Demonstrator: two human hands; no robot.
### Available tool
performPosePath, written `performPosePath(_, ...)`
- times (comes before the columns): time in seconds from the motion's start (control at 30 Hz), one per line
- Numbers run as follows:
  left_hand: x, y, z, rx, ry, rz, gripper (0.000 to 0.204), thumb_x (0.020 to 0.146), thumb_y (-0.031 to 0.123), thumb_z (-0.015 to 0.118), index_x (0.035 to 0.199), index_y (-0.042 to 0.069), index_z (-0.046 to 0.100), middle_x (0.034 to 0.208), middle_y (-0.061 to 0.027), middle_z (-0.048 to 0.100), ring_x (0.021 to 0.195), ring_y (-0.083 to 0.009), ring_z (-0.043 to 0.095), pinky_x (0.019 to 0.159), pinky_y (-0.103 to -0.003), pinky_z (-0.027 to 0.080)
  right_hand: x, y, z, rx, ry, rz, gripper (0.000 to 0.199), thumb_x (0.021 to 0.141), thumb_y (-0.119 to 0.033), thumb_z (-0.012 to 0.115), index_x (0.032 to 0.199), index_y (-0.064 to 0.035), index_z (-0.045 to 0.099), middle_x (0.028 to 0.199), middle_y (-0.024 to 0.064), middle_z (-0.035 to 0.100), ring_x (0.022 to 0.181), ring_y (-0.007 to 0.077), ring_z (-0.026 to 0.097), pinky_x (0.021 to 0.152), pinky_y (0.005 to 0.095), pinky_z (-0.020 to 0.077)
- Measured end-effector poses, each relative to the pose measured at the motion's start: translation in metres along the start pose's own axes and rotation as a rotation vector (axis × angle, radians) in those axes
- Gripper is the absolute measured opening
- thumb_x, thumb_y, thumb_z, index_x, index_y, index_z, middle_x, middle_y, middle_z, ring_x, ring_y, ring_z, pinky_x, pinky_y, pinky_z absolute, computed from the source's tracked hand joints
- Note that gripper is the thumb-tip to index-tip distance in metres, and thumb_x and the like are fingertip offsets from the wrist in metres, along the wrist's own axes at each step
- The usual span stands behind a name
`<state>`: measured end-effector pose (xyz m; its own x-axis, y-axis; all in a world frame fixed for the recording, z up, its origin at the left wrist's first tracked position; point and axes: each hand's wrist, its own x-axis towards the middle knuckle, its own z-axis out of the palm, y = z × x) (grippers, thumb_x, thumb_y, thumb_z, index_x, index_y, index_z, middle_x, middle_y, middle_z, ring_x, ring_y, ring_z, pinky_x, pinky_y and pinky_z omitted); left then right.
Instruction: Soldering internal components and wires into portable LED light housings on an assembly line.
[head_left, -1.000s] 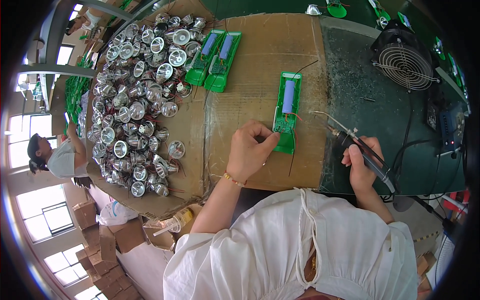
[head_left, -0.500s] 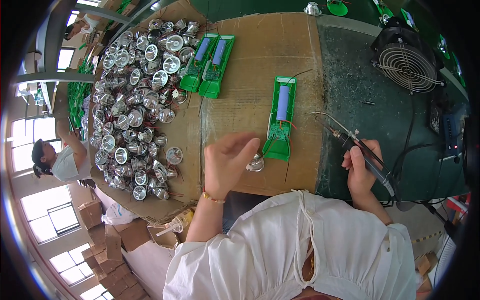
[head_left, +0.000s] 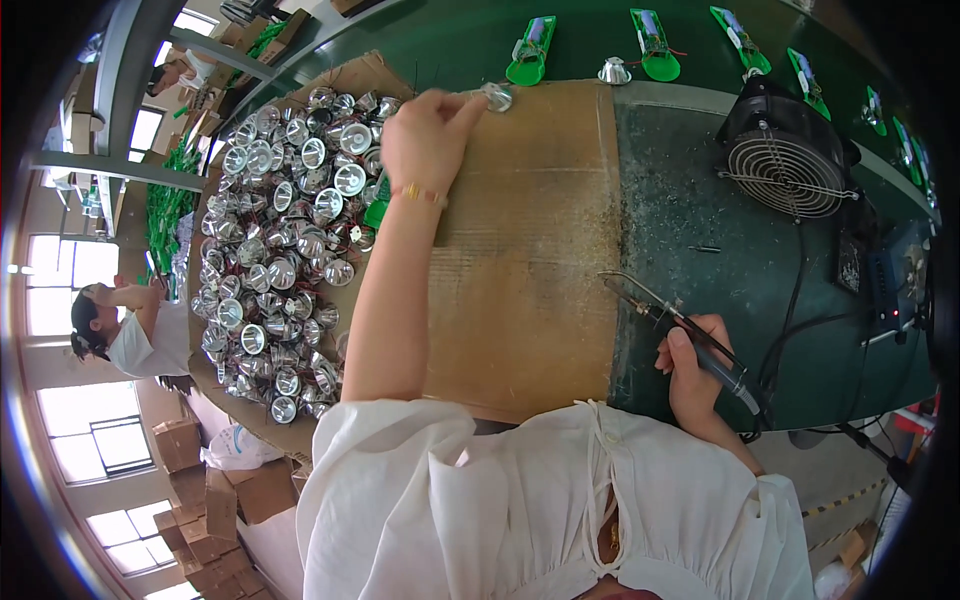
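Note:
My left hand point(head_left: 430, 140) is stretched to the far edge of the cardboard, thumb and fingertips pinched on a silver cup-shaped lamp reflector point(head_left: 497, 97). Just beyond it lies a green housing point(head_left: 531, 52) fitted with a battery. Under my left wrist, a bit of another green housing point(head_left: 376, 213) peeks out, mostly covered by hand and forearm. My right hand point(head_left: 692, 365) grips a soldering iron point(head_left: 705, 352) with a thin metal tube along it, its tip over the cardboard's right edge.
Many silver reflectors point(head_left: 280, 270) are heaped at the left. Along the far side stand another reflector point(head_left: 614, 71) and more green housings point(head_left: 655, 45). A fan point(head_left: 785, 165) and a blue powered box point(head_left: 890, 285) are at the right. A co-worker point(head_left: 135, 325) is at far left.
My left hand has gone from the near cardboard to its far edge with the reflector. The battery-fitted housing has left the middle of the cardboard. My right hand keeps hold of the soldering iron.

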<state>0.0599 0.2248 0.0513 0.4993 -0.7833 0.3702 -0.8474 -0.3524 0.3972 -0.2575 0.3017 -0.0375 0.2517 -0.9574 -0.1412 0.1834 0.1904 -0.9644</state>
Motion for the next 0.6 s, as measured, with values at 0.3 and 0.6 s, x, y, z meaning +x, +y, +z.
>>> performPosePath(0.3,-0.114,-0.056,-0.014,0.602,-0.193,0.189,0.026,0.082,0.029,0.054,0.063,0.011,0.059,0.062,-0.0095,0.062,0.053,-0.0261,0.062,0.046,-0.036,0.049,-0.001,-0.001,0.007,-0.041,-0.02,-0.102,0.018,0.083,-0.014,0.061,0.087,-0.0009,0.049,0.066,0.006,0.056,0.051,0.0082,0.052,0.047,0.0198,0.0405)
performPosePath(0.6,-0.205,0.02,-0.018,0.131,-0.23,0.22,0.033,0.079,0.034,0.06,0.057,0.01,0.055,0.056,-0.0082,0.057,0.048,-0.0253,0.057,0.044,-0.036,0.045,-0.003,0.008,0.003,-0.102,0.117,-0.206,0.017,0.084,-0.015,0.059,0.087,-0.0016,0.049,0.064,0.0057,0.055,0.048,0.0079,0.049,0.044,0.0185,0.0377)
